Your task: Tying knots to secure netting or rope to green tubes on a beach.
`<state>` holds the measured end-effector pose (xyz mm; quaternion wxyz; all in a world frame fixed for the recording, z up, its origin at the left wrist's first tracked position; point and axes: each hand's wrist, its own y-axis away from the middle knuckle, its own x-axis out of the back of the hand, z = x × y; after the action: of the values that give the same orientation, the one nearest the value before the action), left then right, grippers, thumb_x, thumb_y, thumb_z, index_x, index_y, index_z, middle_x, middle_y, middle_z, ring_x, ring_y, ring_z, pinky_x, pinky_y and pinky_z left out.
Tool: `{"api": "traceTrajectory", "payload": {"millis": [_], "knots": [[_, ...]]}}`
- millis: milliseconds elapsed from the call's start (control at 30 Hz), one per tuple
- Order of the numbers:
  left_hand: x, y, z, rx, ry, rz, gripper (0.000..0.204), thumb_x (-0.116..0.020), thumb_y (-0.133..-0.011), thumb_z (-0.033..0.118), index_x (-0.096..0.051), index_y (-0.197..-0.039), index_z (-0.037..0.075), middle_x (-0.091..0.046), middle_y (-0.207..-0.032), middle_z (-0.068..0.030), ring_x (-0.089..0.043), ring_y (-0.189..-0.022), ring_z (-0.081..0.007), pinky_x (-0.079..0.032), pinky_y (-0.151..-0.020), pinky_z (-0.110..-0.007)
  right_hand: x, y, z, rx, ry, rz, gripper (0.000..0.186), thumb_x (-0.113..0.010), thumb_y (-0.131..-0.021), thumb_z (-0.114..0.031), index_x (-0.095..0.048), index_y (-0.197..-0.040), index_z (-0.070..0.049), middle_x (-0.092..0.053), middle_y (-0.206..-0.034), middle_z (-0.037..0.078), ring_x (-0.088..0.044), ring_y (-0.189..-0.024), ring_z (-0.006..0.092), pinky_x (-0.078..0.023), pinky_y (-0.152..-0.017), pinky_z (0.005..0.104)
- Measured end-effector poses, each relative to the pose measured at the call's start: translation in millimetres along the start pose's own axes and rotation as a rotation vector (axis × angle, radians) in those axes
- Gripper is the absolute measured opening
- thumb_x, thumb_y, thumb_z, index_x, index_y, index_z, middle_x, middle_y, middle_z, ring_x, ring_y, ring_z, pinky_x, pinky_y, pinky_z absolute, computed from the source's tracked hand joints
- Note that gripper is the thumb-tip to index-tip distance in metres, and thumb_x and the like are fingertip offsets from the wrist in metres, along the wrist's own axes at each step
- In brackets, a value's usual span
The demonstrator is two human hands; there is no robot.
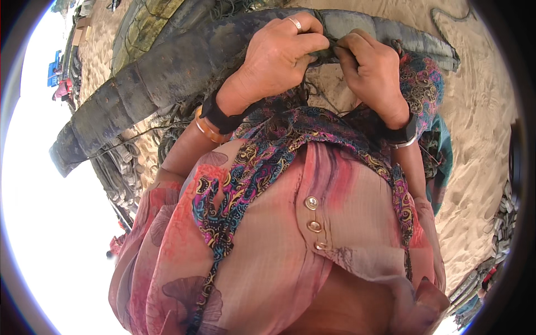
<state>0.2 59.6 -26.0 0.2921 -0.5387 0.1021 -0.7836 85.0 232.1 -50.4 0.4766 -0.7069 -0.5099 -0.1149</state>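
A long, dark grey, segmented sleeve-like roll point(156, 72) curves across the top of the view, with a paler grey stretch point(379, 30) at its right. A thin dark cord point(331, 40) runs over the roll between my hands. My left hand point(276, 58), with a ring on one finger, is closed in a pinch at this cord. Just right of it, my right hand point(373, 71) is pinched closed at the same spot, its fingertips nearly meeting the left ones. What lies between the fingertips is partly hidden.
Sand point(474, 134) lies under and around the roll. A yellowish-green netted bundle point(142, 33) lies beyond it at the far left. Stacked grey segmented rolls point(120, 173) are at the left. A loose cord point(452, 17) crosses the sand at the far right. Patterned cloth point(262, 145) covers my lap.
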Motion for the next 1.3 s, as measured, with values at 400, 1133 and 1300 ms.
{"api": "traceTrajectory", "payload": {"millis": [400,1133,1300], "knots": [[9.2,-11.9,14.4,0.237,-0.094,-0.082,0.024,-0.067,-0.067,0.000,-0.061,-0.089,0.004,-0.059,-0.094,-0.0076,-0.059,-0.079,-0.0264,-0.048,-0.068,-0.034,-5.5,15.9,3.4,-0.201,-0.363,-0.021,0.012,-0.065,-0.079,-0.010,-0.062,-0.085,0.000,-0.064,-0.075,0.013,-0.060,-0.061,0.0229,-0.046,-0.057,0.0323],[-14.5,0.2,-3.9,-0.121,-0.301,0.198,0.024,-0.061,-0.053,-0.002,-0.062,-0.074,0.009,-0.058,-0.081,-0.0017,-0.058,-0.072,-0.0228,-0.043,-0.060,-0.033,-7.0,10.0,-17.6,-0.234,-0.159,-0.149,0.021,-0.066,-0.081,-0.020,-0.063,-0.080,0.001,-0.060,-0.061,0.016,-0.056,-0.059,0.0369,-0.047,-0.054,0.0403],[-18.0,-4.1,-4.0,-0.164,-0.298,0.200,0.024,-0.061,-0.055,-0.003,-0.062,-0.076,0.009,-0.058,-0.080,-0.0018,-0.059,-0.074,-0.0227,-0.043,-0.060,-0.034,-22.4,19.2,-6.4,-0.236,-0.479,0.037,0.010,-0.062,-0.083,-0.011,-0.064,-0.083,-0.001,-0.061,-0.063,0.009,-0.055,-0.048,0.0192,-0.042,-0.047,0.0315]]}}
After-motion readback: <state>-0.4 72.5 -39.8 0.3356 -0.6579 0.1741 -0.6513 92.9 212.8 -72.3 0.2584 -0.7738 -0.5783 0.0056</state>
